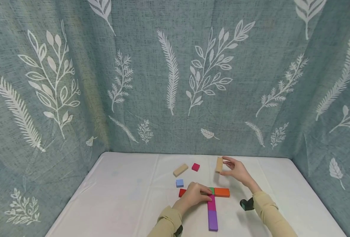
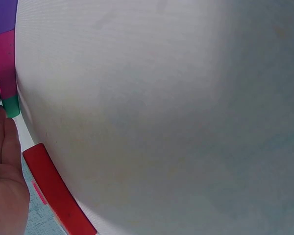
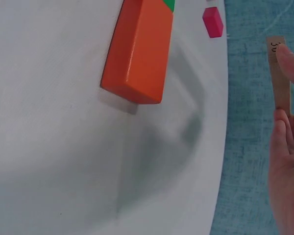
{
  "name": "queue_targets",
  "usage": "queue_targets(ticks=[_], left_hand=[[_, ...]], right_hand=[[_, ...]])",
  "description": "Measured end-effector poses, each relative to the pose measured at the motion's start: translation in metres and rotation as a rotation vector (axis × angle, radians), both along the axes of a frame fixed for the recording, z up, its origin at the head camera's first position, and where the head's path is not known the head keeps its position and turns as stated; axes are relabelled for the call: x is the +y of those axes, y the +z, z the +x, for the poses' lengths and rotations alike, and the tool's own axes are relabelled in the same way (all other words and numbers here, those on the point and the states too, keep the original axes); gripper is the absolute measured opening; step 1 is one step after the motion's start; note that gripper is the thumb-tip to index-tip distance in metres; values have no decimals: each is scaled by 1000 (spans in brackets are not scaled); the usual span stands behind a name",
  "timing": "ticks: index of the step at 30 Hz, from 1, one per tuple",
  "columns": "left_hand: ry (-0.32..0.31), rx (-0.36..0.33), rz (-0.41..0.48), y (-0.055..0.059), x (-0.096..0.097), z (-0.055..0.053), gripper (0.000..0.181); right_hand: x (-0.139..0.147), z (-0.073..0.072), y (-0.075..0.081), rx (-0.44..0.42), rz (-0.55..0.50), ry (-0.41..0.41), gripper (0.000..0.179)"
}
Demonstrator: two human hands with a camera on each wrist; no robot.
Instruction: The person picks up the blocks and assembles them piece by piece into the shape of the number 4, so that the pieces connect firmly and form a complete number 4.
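Note:
My right hand (image 1: 236, 170) pinches a plain wooden block (image 1: 219, 165) by its ends above the far part of the table. Dark print shows near one end of that wooden block (image 3: 280, 73) in the right wrist view. My left hand (image 1: 194, 195) is at a magenta block (image 1: 212, 203), its fingertips at the joint with a green block (image 1: 212, 190); whether they grip or only touch is unclear. A purple block (image 1: 213, 220) continues this row towards me. An orange block (image 1: 221, 192) adjoins the green one on the right. Left of it, a red block (image 1: 182, 192) is partly hidden by my left hand.
Beyond the row lie another wooden block (image 1: 180, 170), a small crimson block (image 1: 195, 167) and a small blue block (image 1: 179, 183). White cloth covers the table (image 1: 118, 197). A patterned teal curtain (image 1: 151, 82) hangs along its back and sides.

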State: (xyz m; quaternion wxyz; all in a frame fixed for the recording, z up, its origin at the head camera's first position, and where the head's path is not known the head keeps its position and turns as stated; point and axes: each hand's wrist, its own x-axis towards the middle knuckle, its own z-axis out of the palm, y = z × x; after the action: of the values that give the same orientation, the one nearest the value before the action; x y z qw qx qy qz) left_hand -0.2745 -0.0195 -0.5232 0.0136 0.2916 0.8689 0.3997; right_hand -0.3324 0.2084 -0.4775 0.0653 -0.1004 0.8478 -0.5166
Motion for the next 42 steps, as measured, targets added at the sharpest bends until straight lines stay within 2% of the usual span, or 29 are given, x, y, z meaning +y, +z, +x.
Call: queue_targets(ticks=[5,11,24,34,42], left_hand=[[-2,-10,2,1,0,0,21],[0,-24,5,1,1,0,21],[-7,-12,22,2,1,-1,21],[-6,-12,25,4,1,0,22],[0,-8,13,1,2,-2,21]], right_hand=[[-3,-1,6,14,-18,43,77],[-7,-2,12,19,-35,55,78],[-9,-2,28,57,-13,138,79],[-11,0,41,64,-6,170,78],[-14,-1,37,70,-11,183,77]])
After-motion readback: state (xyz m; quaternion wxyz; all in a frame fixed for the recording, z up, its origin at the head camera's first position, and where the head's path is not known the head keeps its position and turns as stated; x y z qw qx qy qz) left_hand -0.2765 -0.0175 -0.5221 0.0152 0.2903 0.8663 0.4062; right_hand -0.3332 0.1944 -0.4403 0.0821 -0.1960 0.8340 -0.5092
